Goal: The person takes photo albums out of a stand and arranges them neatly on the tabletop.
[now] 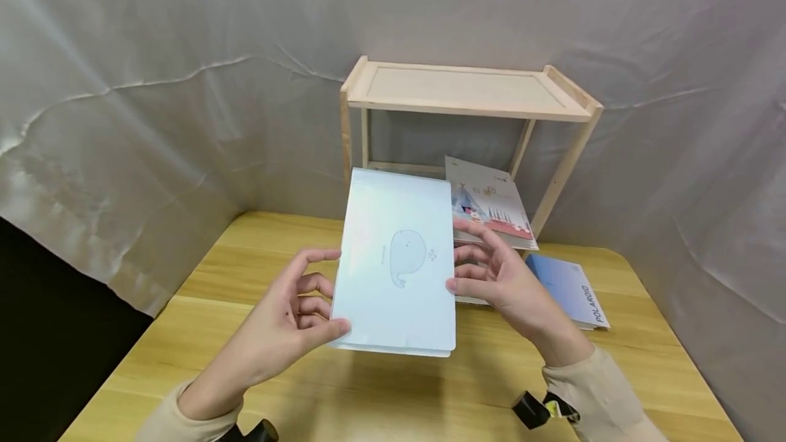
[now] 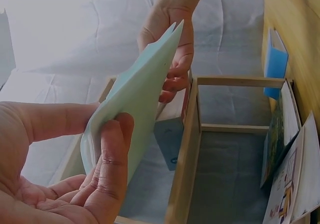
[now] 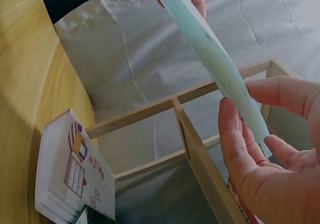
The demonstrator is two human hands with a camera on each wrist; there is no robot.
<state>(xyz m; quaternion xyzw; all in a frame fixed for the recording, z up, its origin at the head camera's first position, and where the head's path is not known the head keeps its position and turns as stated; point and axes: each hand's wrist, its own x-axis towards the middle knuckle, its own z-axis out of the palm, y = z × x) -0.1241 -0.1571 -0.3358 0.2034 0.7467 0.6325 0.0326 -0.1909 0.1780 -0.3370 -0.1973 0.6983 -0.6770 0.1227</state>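
A pale blue booklet with a whale drawing (image 1: 393, 210) is held up in front of the wooden shelf, its cover facing the head camera. My left hand (image 1: 301, 312) grips its left edge, thumb on the cover and fingers behind. On the opposite edge, my right hand (image 1: 500, 275) pinches it with the thumb in front. In the left wrist view the booklet (image 2: 135, 99) is seen edge-on, its far corner slightly parted. The right wrist view shows its narrow side (image 3: 215, 59) between my thumb and fingers.
Behind the booklet stands a two-tier wooden shelf (image 1: 467, 91). A book with a tent picture (image 1: 491, 196) leans inside it. A blue and white POLAROID book (image 1: 571, 288) lies on the wooden table (image 1: 215, 292) at right. Grey cloth (image 1: 184, 128) hangs behind.
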